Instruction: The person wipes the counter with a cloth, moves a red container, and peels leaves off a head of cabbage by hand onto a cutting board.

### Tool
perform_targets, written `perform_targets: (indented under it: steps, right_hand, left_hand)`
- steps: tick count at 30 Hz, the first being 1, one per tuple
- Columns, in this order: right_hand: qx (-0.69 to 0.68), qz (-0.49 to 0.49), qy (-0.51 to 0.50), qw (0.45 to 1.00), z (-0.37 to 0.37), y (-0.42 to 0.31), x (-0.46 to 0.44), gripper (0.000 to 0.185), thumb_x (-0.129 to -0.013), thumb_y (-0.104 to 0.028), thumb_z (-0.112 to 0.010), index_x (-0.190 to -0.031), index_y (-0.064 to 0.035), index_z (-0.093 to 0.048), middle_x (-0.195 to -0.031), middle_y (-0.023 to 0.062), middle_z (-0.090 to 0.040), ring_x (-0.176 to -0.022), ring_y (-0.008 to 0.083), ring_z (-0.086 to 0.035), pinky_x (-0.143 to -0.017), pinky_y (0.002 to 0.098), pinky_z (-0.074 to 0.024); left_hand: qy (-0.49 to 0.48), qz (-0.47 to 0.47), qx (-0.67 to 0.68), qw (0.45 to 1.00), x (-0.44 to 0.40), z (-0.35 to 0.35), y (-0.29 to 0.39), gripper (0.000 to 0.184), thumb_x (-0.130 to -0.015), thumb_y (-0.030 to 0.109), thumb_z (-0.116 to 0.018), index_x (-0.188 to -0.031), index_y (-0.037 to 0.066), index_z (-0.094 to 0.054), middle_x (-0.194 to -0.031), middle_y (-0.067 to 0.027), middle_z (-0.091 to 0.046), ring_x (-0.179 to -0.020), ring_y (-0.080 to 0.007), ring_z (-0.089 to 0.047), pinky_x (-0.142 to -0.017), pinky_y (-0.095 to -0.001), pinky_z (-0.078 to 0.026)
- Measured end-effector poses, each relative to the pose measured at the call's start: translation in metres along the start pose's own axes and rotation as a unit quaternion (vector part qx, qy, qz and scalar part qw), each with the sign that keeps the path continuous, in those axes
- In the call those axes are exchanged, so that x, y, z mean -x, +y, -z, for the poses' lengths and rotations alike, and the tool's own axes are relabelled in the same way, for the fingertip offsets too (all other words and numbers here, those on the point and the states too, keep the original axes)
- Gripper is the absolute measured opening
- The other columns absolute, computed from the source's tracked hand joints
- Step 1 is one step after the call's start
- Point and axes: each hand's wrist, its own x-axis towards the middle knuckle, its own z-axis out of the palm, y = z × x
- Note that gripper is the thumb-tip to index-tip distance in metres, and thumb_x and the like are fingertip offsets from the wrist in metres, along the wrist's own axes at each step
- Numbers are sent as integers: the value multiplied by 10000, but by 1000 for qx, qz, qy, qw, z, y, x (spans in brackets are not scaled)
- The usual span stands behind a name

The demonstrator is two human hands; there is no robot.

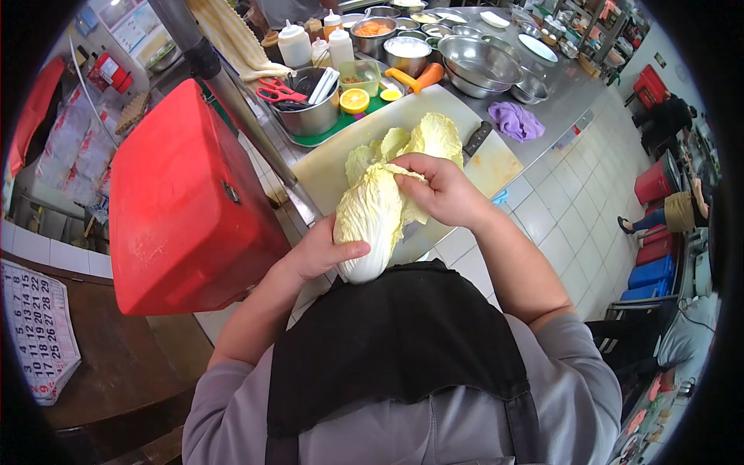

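A napa cabbage [361,225] is held up in front of the person's black apron [399,341], at the near edge of the cutting board [314,172], with its white base turned toward the body and its frilly top facing away. The left hand [319,249] cups it from the side, thumb laid over the pale ribs and fingers mostly hidden; this broad grip probably bears the weight and keeps the head steady. The right hand [442,188] has a narrower grip, thumb and fingers closed on the crinkled leaf edge at the top, where the thin part is likely easiest to pinch.

Loose leaves [436,139] lie on the board just beyond the hands, presumably put there to stay within reach. A dark-handled knife [477,138] rests at the board's right side, its handle angled outward, perhaps to leave both hands free. Past it, a purple cloth [517,122] sits on the steel counter [570,97], while red-handled scissors [279,91] stand among utensils in a metal pot [310,122], which seems to keep them gathered.
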Motion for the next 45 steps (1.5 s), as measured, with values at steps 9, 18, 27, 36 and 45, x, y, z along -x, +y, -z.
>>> perform_targets:
  steps: [9, 18, 27, 36, 45]
  right_hand:
    - [1, -94, -14, 995, 6, -8, -1, 210, -997, -125, -566, -1141, 5, -648, -905, 17, -664, -826, 76, -579, -740, 256, -499]
    - [-21, -77, -8, 997, 7, -6, 4, 222, -981, -101, -563, -1163, 3, -637, -946, 32, -667, -902, 90, -592, -816, 264, -497]
    - [43, -102, -157, 981, 26, 3, 0, 295, -931, -121, -614, -1188, 22, -631, -1028, 63, -695, -959, 128, -622, -890, 296, -497]
    - [-135, -282, -34, 949, -14, 1, 10, 503, -907, -212, -643, -1337, 8, -505, -1046, 93, -664, -847, 160, -660, -581, 298, -585]
    - [-59, -268, -63, 960, -57, 14, 8, 509, -947, -259, -610, -1374, -26, -464, -1073, 107, -664, -845, 162, -657, -616, 310, -569]
  left_hand:
    - [-25, 5, -35, 999, -2, 2, 5, 817, -803, 283, -821, -1443, -4, -403, -1345, -90, -561, -1239, -193, -535, -1074, -359, -418]
    - [-25, -11, 5, 1000, -8, 0, 2, 846, -789, 306, -834, -1447, -2, -400, -1343, -89, -566, -1237, -197, -542, -1075, -355, -415]
    - [-36, 29, -11, 999, -9, 4, -4, 839, -786, 306, -834, -1441, -8, -413, -1344, -89, -566, -1243, -201, -539, -1075, -350, -414]
    - [12, 6, 162, 987, 0, 15, -32, 770, -844, 255, -795, -1444, -17, -396, -1343, -105, -576, -1247, -223, -550, -1062, -382, -436]
    - [281, -17, -33, 959, 11, -17, -22, 747, -798, 123, -841, -1374, -23, -388, -1265, -144, -590, -1108, -216, -624, -949, -367, -527]
